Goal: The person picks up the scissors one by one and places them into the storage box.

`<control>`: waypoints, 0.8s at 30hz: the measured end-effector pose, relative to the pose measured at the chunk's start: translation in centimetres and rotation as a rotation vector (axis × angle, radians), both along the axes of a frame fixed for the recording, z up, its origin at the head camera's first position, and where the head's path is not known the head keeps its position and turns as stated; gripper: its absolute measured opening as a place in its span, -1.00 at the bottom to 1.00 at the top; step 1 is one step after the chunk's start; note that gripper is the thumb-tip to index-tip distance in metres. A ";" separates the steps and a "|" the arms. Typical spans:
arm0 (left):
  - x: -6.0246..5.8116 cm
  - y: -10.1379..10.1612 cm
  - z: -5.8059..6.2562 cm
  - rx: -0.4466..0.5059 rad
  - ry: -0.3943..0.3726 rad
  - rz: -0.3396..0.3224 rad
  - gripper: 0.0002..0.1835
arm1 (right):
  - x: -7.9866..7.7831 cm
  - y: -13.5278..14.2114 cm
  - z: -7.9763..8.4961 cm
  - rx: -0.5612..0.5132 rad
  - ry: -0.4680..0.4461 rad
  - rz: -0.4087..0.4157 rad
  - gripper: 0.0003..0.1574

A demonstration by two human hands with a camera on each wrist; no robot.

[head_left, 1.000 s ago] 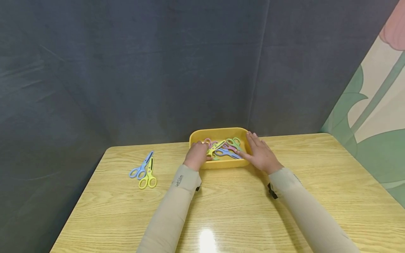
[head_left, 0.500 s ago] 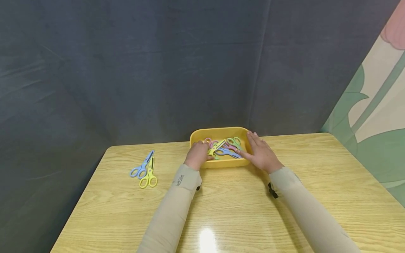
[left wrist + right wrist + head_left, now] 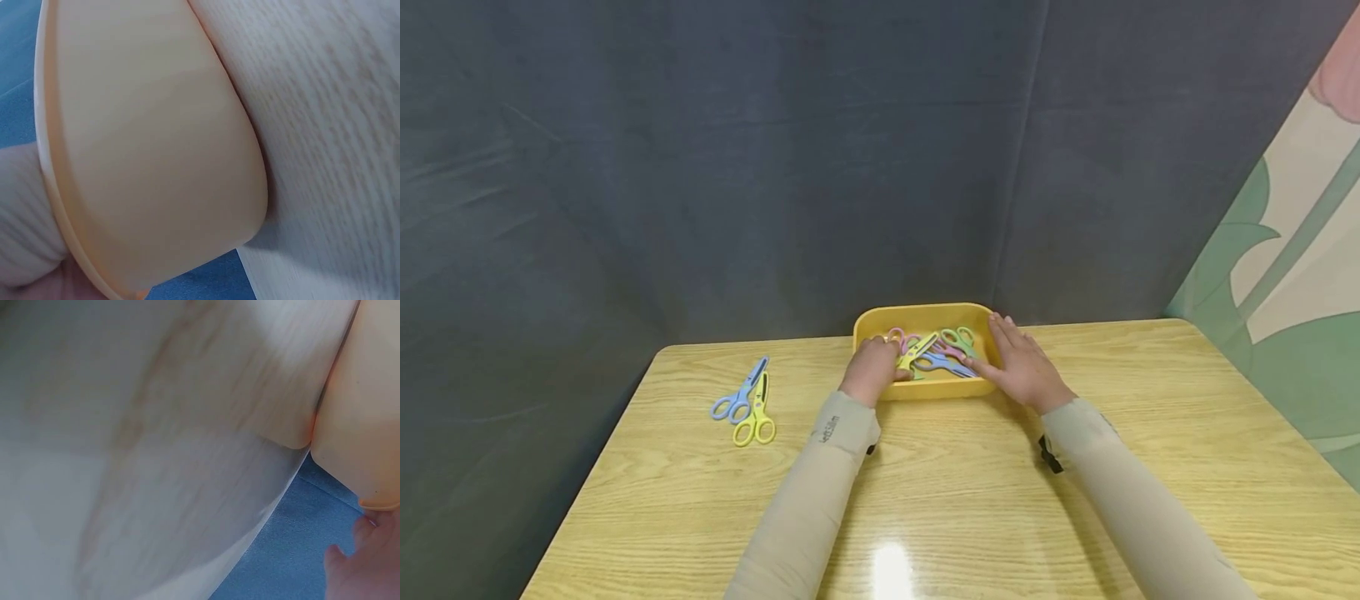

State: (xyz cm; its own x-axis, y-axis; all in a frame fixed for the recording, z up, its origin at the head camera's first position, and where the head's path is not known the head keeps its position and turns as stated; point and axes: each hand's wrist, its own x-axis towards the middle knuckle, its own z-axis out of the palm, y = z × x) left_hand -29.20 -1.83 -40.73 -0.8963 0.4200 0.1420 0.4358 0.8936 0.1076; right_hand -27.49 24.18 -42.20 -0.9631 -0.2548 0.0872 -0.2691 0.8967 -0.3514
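Observation:
A yellow plastic bin (image 3: 925, 389) stands on the table's far side, holding several children's scissors in yellow, blue, pink and green. My left hand (image 3: 872, 367) reaches over its left end, fingers bent down inside and thumb beside the yellow scissors (image 3: 919, 350). Its fingertips are hidden, so I cannot tell whether they hold anything. My right hand (image 3: 1024, 367) rests at the bin's right end, fingers extended along the rim and thumb over the inside, near the blue scissors (image 3: 942, 361). In the left wrist view the bin wall (image 3: 156, 137) fills the middle.
Blue scissors (image 3: 741, 392) and yellow scissors (image 3: 758, 412) lie side by side on the wooden table (image 3: 955, 500), left of the bin. A dark curtain (image 3: 850, 167) hangs behind the table's far edge. A painted wall (image 3: 1300, 333) stands at the right.

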 end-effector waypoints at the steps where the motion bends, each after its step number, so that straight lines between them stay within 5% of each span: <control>1: 0.1 0.0 0.0 0.002 0.003 -0.001 -0.53 | 0.0 0.0 0.0 -0.001 0.001 0.000 0.17; 8: 0.3 0.2 -0.6 0.060 0.003 -0.008 -0.55 | 0.5 0.4 -0.3 0.008 -0.008 -0.002 0.17; 24: -0.2 -2.4 -0.9 0.663 -0.178 -0.074 -0.64 | 0.0 0.1 -0.2 0.026 0.029 -0.005 0.16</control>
State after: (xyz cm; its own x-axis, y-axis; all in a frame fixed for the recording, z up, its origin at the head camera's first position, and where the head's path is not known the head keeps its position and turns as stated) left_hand -29.37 -4.25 -41.66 -0.9020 0.3563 0.2438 0.4185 0.5828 0.6966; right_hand -27.45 24.28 -42.45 -0.9615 -0.2524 0.1090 -0.2743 0.9067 -0.3203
